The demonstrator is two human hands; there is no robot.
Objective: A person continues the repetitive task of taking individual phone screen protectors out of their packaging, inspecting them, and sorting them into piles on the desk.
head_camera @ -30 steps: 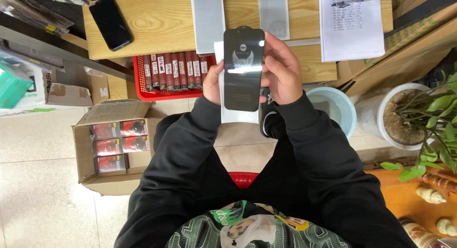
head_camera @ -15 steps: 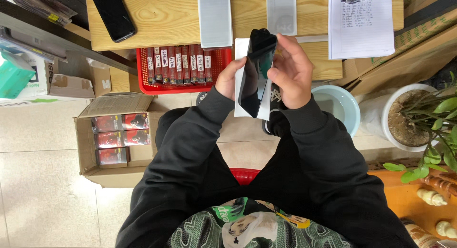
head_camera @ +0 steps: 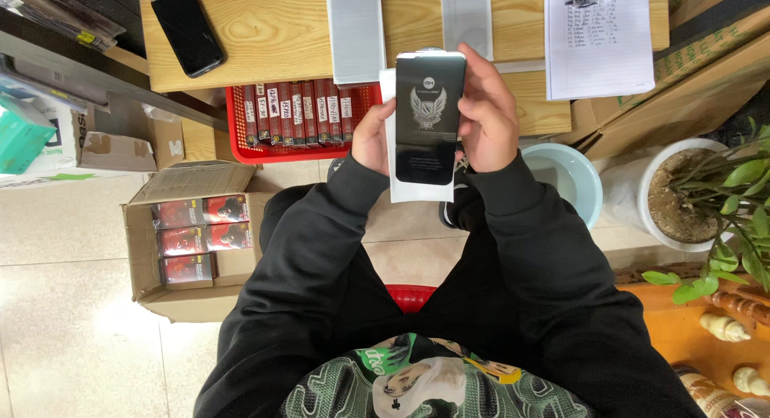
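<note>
Black glossy sheet, with a white card behind it, was held upright at about 12 o'clock from the person's chest, in front of the wooden counter.

On the counter lay a black phone at 10 o'clock, two grey flat packets at 12 o'clock and a paper list with a pen at 1 o'clock. Under the counter edge stood a red basket full of narrow red boxes. On the pale tiled floor, at 9 o'clock, an open carton held red packages. A light blue bowl and a white pot with a green plant were at 3 o'clock.

The left hand was partly curled and held the left edge of the sheet and card. The right hand was closed around the right edge, with its fingers bent over the front side.
</note>
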